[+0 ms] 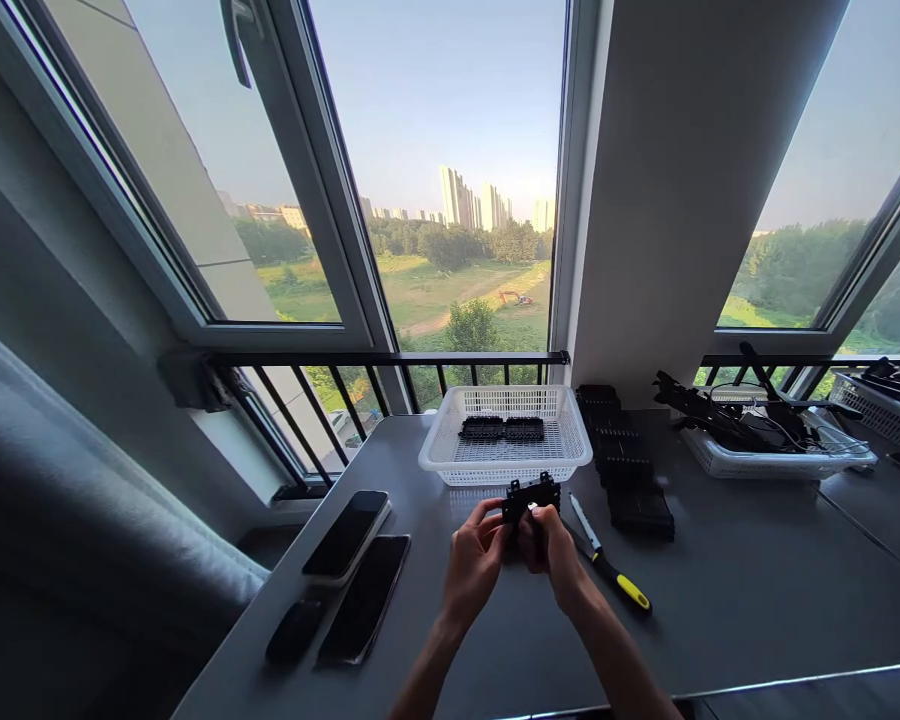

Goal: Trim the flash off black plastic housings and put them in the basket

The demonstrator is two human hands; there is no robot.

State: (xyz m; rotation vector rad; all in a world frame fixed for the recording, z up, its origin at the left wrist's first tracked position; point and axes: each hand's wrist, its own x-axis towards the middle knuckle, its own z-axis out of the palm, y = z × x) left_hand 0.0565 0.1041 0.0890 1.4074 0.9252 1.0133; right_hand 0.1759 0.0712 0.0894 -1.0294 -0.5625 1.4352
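Both my hands hold a black plastic part with small tabs along its top edge, raised above the grey table just in front of the white basket. My left hand pinches its left end between thumb and fingers. On the right side, my right hand is closed on the same part, its thumb pressed near the middle; a small bright spot shows by the thumb, too small to make out. Behind the hands, the white plastic basket contains two similar black parts.
Right of my hands lie a yellow-and-black handled tool and a white pen-like tool. Beyond them are stacked black parts and a tray of black pieces and cables. Two phones and a black mouse-like object lie left.
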